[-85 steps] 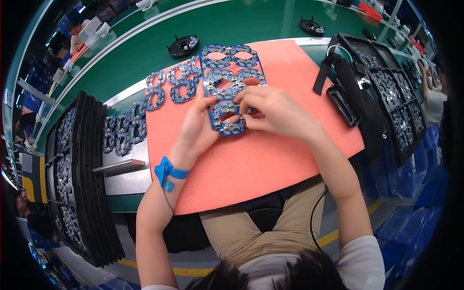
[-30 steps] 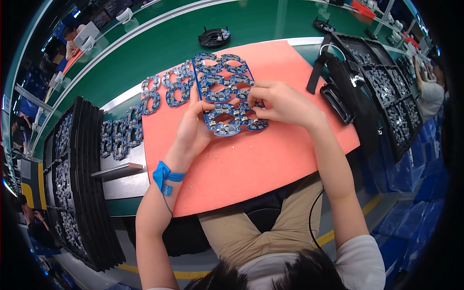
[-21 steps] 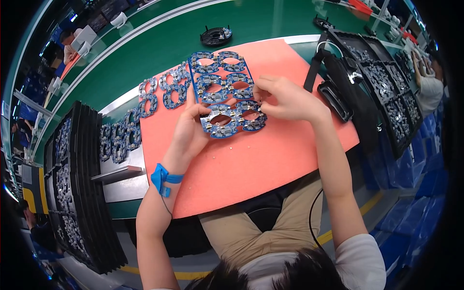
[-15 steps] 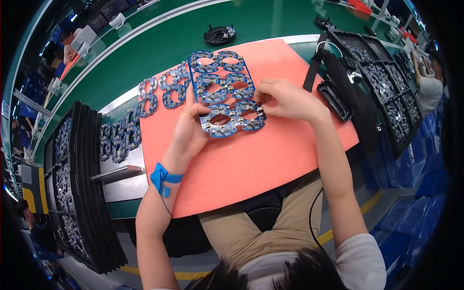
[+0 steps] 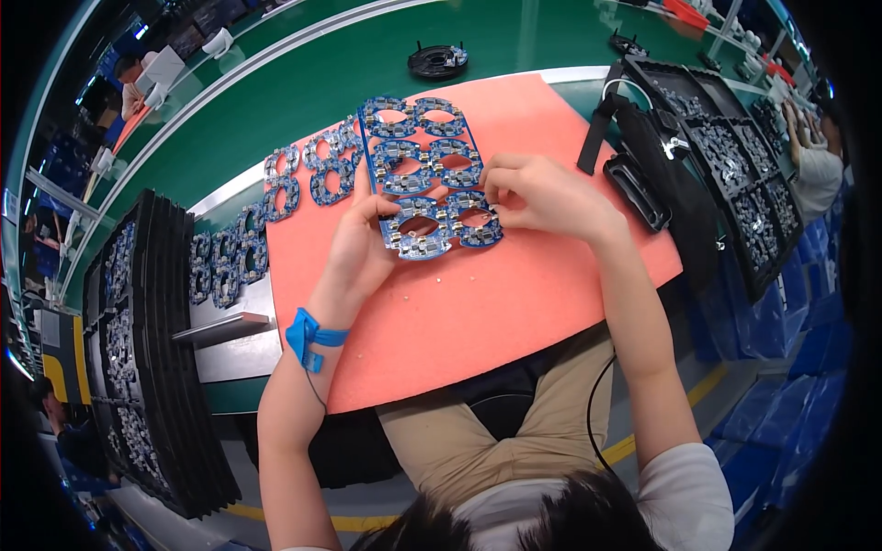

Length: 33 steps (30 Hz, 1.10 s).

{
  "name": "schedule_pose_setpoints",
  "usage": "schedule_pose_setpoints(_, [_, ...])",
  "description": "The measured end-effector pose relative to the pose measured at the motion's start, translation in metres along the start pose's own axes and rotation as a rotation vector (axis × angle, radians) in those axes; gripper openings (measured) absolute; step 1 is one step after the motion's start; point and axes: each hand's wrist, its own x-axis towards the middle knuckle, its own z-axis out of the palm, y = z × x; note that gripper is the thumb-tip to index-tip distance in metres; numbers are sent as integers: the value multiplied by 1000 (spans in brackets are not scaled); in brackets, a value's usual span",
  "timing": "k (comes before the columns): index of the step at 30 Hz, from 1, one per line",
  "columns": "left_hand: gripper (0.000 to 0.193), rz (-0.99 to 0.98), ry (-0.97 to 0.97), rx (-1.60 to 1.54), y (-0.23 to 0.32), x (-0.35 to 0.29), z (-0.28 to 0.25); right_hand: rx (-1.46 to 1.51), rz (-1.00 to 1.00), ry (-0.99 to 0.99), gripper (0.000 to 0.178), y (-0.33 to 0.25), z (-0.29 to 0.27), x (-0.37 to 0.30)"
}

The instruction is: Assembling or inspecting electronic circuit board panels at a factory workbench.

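Observation:
A blue circuit board panel point(image 5: 452, 204), made of several joined ring-shaped boards with small parts on them, is held up over a pink mat point(image 5: 441, 331). My left hand point(image 5: 356, 246) grips its left side, thumb on the near boards and the other fingers mostly hidden behind. At the panel's right edge, the bent fingers of my right hand point(image 5: 551, 195) are closed on the lower boards; their tips are partly hidden. A blue wrist strap point(image 5: 314, 340) with a cord is round my left wrist. Tiny light bits lie on the mat below the panel.
Separate ring-shaped boards point(image 5: 281, 197) lie left of the panel. Stacked black trays point(image 5: 170, 367) stand at the left, and a parts tray point(image 5: 735, 165) at the right beside a black bag point(image 5: 643, 156). Beyond the mat, a green conveyor point(image 5: 303, 96) carries a round black part point(image 5: 438, 62).
The round black parts on the conveyor have shifted to the right. My right hand has moved slightly along the panel's edge; my left hand keeps its hold.

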Motion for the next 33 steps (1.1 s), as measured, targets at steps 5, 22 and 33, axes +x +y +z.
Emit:
schedule_pose_setpoints(5, [70, -31, 23, -7, 0, 0, 1, 78, 95, -12, 20, -1, -3, -1])
schedule_pose_setpoints(22, [73, -44, 39, 6, 1, -1, 5, 69, 168, -103, 19, -5, -3, -2])
schedule_pose_setpoints(33, [77, -51, 28, -11, 0, 0, 3, 97, -257, 51, 12, -6, 10, -3])
